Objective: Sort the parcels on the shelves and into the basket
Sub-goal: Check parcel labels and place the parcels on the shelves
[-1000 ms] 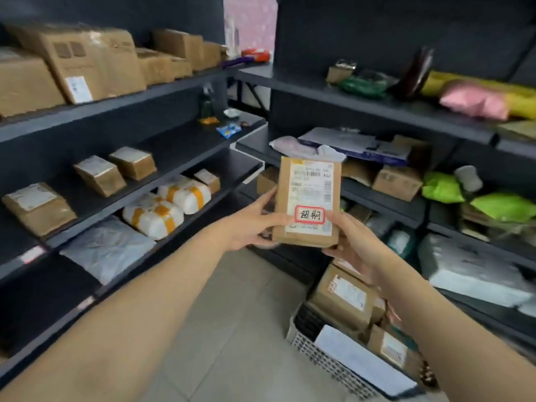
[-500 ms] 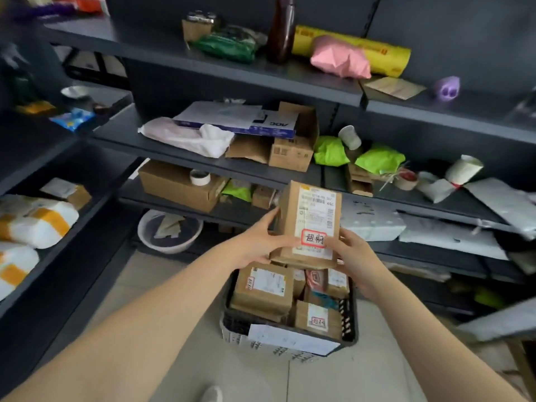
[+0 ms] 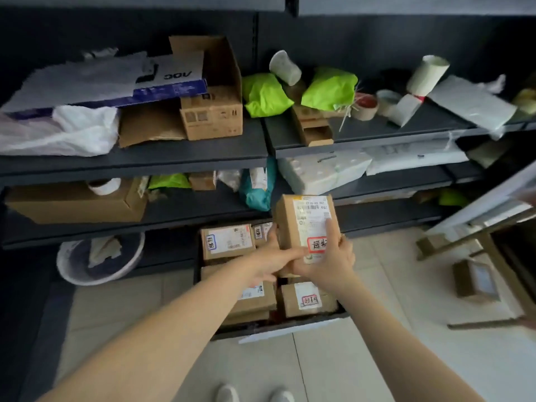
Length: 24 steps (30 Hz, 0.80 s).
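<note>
Dark metal shelves (image 3: 136,162) crowded with packages line the wall above a pale tiled floor (image 3: 377,329), seen from the head camera of a person sorting stock. Both bare arms reach forward, and the left hand (image 3: 269,264) and right hand (image 3: 330,262) grasp one small brown parcel (image 3: 301,224) between them, upright just above a black basket (image 3: 278,324) that stands on the floor at the foot of the shelves. The left hand grips the parcel's lower left edge with the thumb across the front. The right hand wraps the lower right corner, its fingers (image 3: 330,236) curled over the white shipping label and partly covering a red-framed sticker with handwritten characters. Inside the basket lie more cardboard parcels, among them a box with a blue-framed sticker (image 3: 229,242) at the back left and a box with a red-framed sticker (image 3: 307,300) at the front right. On the upper shelf sit a white plastic bag (image 3: 72,132), an open-topped carton (image 3: 211,111), a bright green bag (image 3: 265,95), a second green bag (image 3: 329,88) and a roll of tape (image 3: 364,107). The shelf below carries a long flat carton (image 3: 72,203) at left, a teal bag (image 3: 258,190) near the middle and a white padded package (image 3: 322,172) to the right. A white basin (image 3: 98,258) holding crumpled pale material rests on the floor left of the basket, a small box (image 3: 475,281) lies on the tiles at far right, and the tips of two pale shoes (image 3: 227,393) show at the bottom edge.
</note>
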Motion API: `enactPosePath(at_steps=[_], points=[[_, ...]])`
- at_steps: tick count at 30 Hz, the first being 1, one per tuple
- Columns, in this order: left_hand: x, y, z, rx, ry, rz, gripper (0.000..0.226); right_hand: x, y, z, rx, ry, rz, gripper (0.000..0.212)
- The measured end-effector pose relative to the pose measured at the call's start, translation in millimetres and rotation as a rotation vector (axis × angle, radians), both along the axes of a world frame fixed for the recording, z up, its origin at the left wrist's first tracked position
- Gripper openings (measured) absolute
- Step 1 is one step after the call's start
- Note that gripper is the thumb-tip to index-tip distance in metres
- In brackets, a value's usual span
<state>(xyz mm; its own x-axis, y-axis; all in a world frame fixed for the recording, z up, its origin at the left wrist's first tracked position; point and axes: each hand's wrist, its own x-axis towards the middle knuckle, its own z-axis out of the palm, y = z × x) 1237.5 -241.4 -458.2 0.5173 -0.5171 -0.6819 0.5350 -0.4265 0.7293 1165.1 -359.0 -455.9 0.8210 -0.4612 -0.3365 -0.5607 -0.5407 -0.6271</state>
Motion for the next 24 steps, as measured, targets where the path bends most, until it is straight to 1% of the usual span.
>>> enactPosePath(at_steps=[2, 3, 5, 6, 8, 10, 12, 15, 17, 20, 24], points=[[3.1, -2.6, -25.4, 0.042, 0.019, -0.003, 0.079, -2.0, -8.1, -33.6, 0.021, 0.041, -0.041, 0.116], [5.2, -1.8, -38.7, 0.077, -0.028, -0.026, 0.068, -3.6, -12.3, -50.9, 0.034, 0.062, -0.064, 0.118], [11.4, 6.7, -67.6, 0.259, -0.285, -0.162, 0.048, -6.5, -19.5, -85.5, 0.044, 0.127, -0.087, 0.122], [14.9, 13.8, -83.3, 0.378, -0.436, -0.253, 0.044, -6.8, -22.0, -103.0, 0.043, 0.17, -0.08, 0.122], [21.5, 30.5, -113.0, 0.568, -0.66, -0.437, 0.047, -4.3, -25.4, -134.3, 0.042, 0.229, -0.056, 0.12], [27.5, 45.6, -138.1, 0.705, -0.762, -0.628, 0.057, 2.3, -26.3, -161.6, 0.035, 0.239, -0.017, 0.118], [33.5, 56.0, -158.6, 0.822, -0.787, -0.796, 0.069, 10.7, -28.4, -183.5, -0.007, 0.241, 0.052, 0.118], [38.6, 71.1, -182.6, 0.907, -0.774, -0.883, 0.085, 21.6, -36.3, -206.7, -0.095, 0.316, 0.2, 0.122], [38.0, 80.1, -193.3, 0.91, -0.781, -0.871, 0.087, 29.4, -46.1, -217.5, -0.17, 0.337, 0.309, 0.124], [40.0, 92.2, -202.8, 0.899, -0.78, -0.784, 0.09, 48.4, -62.5, -224.6, -0.269, 0.352, 0.469, 0.126], [43.7, 108.5, -212.8, 0.907, -0.771, -0.748, 0.094, 75.2, -68.6, -228.1, -0.331, 0.43, 0.654, 0.132]])
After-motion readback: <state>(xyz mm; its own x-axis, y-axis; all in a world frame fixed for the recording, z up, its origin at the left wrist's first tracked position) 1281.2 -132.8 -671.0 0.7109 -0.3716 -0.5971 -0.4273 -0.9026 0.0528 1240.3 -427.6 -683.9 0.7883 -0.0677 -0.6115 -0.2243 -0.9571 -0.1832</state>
